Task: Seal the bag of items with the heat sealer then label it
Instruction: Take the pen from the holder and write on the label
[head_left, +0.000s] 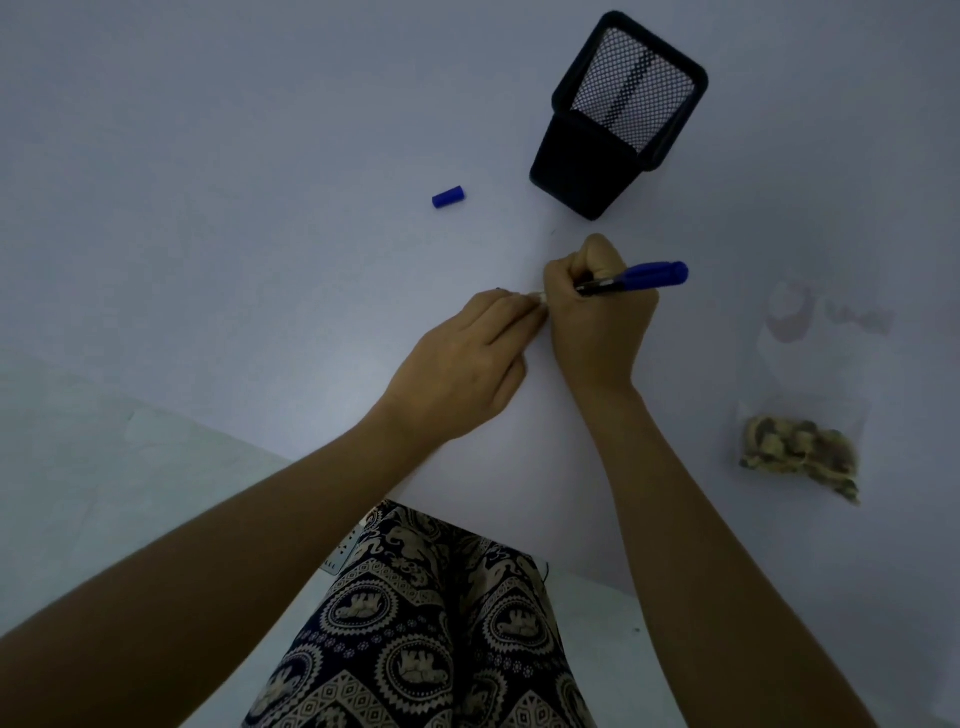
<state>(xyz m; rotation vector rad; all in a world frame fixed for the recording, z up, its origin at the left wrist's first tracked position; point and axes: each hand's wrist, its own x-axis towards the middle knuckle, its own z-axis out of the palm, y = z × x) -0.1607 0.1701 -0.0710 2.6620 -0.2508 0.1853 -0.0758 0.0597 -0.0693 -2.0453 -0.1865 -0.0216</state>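
My right hand (597, 312) grips a blue marker (641, 277) with its tip pointing left and down toward the white table (260, 208). Beside it my left hand (467, 358) lies flat, its fingertips pressing on something small and pale right at the marker's tip; most of that item is hidden under the fingers. The marker's blue cap (448, 197) lies loose further back on the table. A clear plastic bag (802, 447) with brownish items in its lower part rests to the right, apart from both hands.
A black mesh pen holder (613, 119) stands behind my hands, at the back right. The table's near edge runs diagonally in front of my patterned trousers (426, 623). No heat sealer is in view.
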